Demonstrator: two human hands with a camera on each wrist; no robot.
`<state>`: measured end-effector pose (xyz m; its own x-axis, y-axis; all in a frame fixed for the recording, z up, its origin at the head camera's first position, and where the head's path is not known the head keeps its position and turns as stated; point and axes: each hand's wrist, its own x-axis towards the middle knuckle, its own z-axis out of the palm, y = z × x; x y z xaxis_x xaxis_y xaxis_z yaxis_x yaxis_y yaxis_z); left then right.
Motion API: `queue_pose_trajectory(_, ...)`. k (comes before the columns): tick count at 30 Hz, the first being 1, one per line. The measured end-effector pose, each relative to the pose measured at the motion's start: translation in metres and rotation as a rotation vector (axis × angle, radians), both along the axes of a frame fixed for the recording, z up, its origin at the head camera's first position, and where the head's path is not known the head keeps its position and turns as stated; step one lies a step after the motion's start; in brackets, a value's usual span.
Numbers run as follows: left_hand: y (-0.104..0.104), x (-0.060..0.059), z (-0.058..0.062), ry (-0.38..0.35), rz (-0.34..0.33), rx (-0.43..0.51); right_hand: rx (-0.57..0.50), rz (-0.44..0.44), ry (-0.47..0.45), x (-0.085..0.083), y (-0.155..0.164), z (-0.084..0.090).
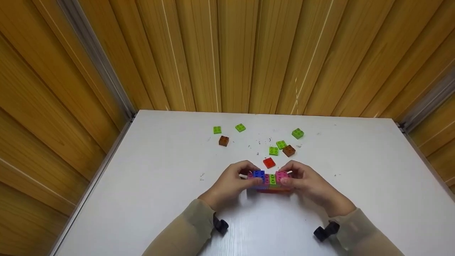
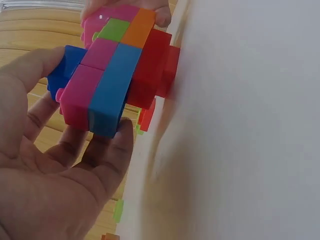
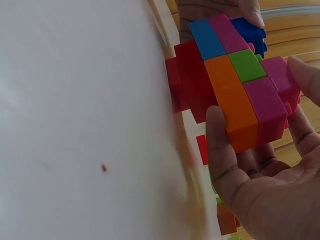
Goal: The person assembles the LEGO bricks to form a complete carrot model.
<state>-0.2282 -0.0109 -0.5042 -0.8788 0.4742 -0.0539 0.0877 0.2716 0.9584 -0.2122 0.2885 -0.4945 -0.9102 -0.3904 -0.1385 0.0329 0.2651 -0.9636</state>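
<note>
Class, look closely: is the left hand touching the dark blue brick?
Touching. The left wrist view shows it: the left hand's thumb tip presses against the dark blue brick, with no gap between them.

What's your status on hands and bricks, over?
Left hand gripping stacked build at its top blue brick; right hand at top pink brick. Build in one piece. Loose red brick just beyond; nothing seen blocking.
</note>
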Motion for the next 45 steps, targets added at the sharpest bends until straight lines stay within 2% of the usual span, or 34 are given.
queue_pose_trajectory(5,0.005,0.002,-0.002,-0.026,0.012,0.012,0.018,0.030,-0.072,-0.006,0.010,0.002)
queue_pose_trajectory(10,0.012,0.003,-0.004,-0.046,0.013,0.019,0.086,0.054,-0.125,-0.016,0.025,0.012)
queue_pose_trajectory(13,0.013,0.004,-0.004,-0.050,0.013,0.028,0.132,-0.029,-0.138,-0.028,0.031,0.019)
queue_pose_trajectory(18,0.013,0.006,-0.004,-0.062,0.016,0.037,0.203,-0.214,-0.081,-0.048,0.035,0.025)
queue_pose_trajectory(23,0.013,0.007,-0.004,-0.067,0.019,0.029,0.230,-0.360,-0.056,-0.060,0.033,0.021)
queue_pose_trajectory(26,0.012,0.007,-0.003,-0.071,0.018,0.025,0.259,-0.413,-0.052,-0.065,0.031,0.013)
queue_pose_trajectory(31,0.009,0.007,0.001,-0.079,0.024,0.021,0.337,-0.411,-0.039,-0.074,0.029,0.001)
queue_pose_trajectory(36,0.005,0.005,0.003,-0.064,0.021,0.006,0.338,-0.403,-0.076,-0.080,0.024,-0.003)
queue_pose_trajectory(42,0.003,0.002,0.004,-0.051,0.024,0.005,0.391,-0.393,0.003,-0.083,0.019,-0.007)
queue_pose_trajectory(45,0.002,0.002,0.005,-0.051,0.030,0.002,0.391,-0.400,-0.003,-0.085,0.018,-0.008)
